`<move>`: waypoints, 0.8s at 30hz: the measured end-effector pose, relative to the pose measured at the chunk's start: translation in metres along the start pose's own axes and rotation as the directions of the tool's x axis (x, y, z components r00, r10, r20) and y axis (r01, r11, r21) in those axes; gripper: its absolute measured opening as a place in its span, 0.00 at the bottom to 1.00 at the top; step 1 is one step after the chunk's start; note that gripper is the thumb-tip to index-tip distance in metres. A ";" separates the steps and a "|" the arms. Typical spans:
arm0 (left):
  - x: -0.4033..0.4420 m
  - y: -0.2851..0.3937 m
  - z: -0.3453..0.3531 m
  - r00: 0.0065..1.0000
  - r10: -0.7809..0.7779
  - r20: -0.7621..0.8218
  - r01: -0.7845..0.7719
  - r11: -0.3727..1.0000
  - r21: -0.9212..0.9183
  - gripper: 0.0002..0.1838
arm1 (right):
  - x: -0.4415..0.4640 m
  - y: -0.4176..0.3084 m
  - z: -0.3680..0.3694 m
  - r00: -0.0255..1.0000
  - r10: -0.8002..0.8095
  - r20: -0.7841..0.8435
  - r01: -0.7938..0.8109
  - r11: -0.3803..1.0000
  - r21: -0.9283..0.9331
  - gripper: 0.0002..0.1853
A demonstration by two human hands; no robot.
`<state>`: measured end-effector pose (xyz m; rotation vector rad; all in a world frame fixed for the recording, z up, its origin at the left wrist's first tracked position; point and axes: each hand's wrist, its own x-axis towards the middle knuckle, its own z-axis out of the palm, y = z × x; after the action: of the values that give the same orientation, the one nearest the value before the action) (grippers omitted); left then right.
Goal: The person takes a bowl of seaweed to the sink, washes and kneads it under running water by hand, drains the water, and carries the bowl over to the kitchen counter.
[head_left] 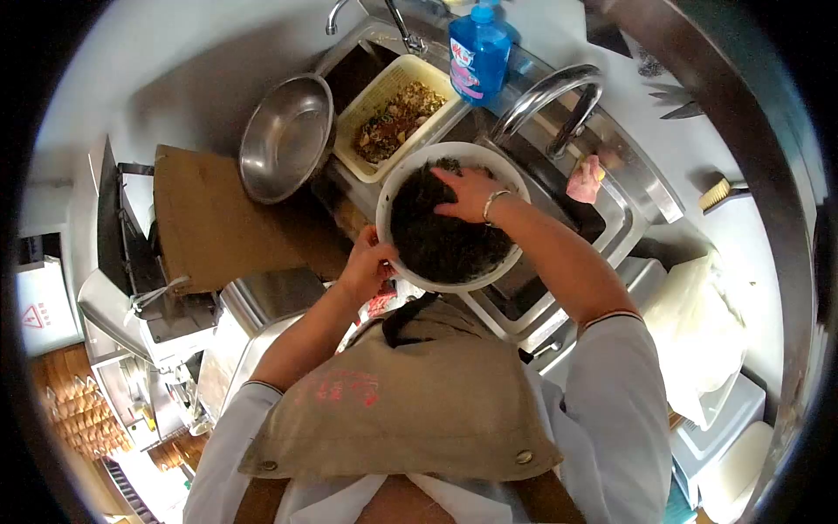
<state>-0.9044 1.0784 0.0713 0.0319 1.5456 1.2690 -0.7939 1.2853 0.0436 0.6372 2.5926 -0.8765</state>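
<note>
A round white basin (390,242) sits over the sink, filled with a dark, greenish-black leafy mass (436,236) whose kind I cannot tell. My left hand (367,265) grips the basin's rim at the lower left, thumb and fingers around the edge. Reaching in from the right, my right hand (474,194) rests on the dark mass with its fingers spread; some fingertips are partly sunk in it. A bracelet (494,206) circles the right wrist. Just behind the basin stands a cream plastic basket (349,144) with brown and yellowish food scraps (397,122) inside.
An empty metal bowl (286,140) leans to the left, near a brown cardboard sheet (209,218). A blue soap bottle (478,57) stands behind the sink (624,223). A curved faucet (546,92) arches over at the right, near a pink cloth (584,180).
</note>
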 end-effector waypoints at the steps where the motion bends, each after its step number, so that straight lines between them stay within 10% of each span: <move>1: 0.001 0.000 -0.002 1.000 0.020 0.017 -0.020 1.000 -0.001 0.25 | 0.005 0.001 -0.003 0.994 0.012 0.109 -0.016 0.999 0.040 0.39; 24: -0.013 0.068 0.035 0.991 0.023 -0.136 0.013 0.965 0.262 0.18 | 0.026 0.010 0.035 0.990 -0.064 0.125 0.020 0.946 0.324 0.45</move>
<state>-0.9120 1.1236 0.1339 0.1208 1.8268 1.0803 -0.8047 1.2786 0.0011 0.5848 2.3699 -1.3275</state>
